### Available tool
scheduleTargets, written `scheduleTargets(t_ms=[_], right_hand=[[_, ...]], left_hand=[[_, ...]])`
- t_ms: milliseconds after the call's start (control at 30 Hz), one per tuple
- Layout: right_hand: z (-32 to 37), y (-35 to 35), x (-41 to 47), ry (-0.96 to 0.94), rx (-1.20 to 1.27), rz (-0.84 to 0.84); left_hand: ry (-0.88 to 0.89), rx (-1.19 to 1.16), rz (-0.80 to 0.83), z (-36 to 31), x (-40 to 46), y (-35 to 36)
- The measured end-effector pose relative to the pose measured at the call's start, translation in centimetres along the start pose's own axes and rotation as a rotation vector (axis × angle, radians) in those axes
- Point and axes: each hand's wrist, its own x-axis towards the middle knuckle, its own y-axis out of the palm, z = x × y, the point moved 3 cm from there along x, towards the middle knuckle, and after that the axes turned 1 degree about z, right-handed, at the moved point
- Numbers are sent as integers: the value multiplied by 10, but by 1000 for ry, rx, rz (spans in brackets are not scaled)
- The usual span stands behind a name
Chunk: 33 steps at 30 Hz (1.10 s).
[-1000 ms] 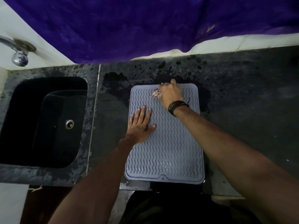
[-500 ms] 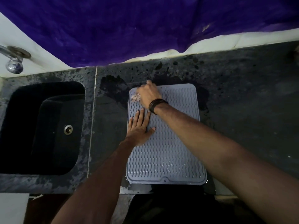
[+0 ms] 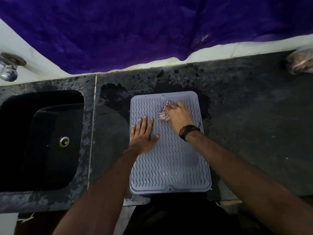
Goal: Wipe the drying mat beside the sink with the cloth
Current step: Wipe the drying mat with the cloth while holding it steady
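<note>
A grey ribbed drying mat (image 3: 171, 160) lies on the dark stone counter just right of the black sink (image 3: 40, 139). My left hand (image 3: 143, 135) lies flat on the mat's left side, fingers straight, pressing it down. My right hand (image 3: 177, 116), with a dark wristband, is on the mat's far right part and grips a small bunched pinkish cloth (image 3: 164, 116), which pokes out from under its fingers and touches the mat.
A tap (image 3: 8, 68) sticks out over the sink at far left. Wet dark patches spread on the counter (image 3: 254, 119) behind the mat. A clear bagged bundle (image 3: 299, 64) sits at the counter's far right. Purple fabric (image 3: 152, 31) hangs along the wall.
My right hand swept the cloth to the mat's far left corner, then back to the right across its far end. My left hand stayed flat on the mat.
</note>
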Motion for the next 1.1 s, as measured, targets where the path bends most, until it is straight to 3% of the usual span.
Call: scheduleTargets(t_ms=[367,767,933,1100], right_hand=[[-3,-11,26,27,30,3],[1,34,-130,29,28,37],[-11,7,-84,129,-48,-70],[-16,7,-57,187,-100,3]], left_hand=[[7,-5,43,2,3,1],[4,-16,-31,0,3,6],[19,-15,26,1,3,1],[-3,12,75,-2,1,-3]])
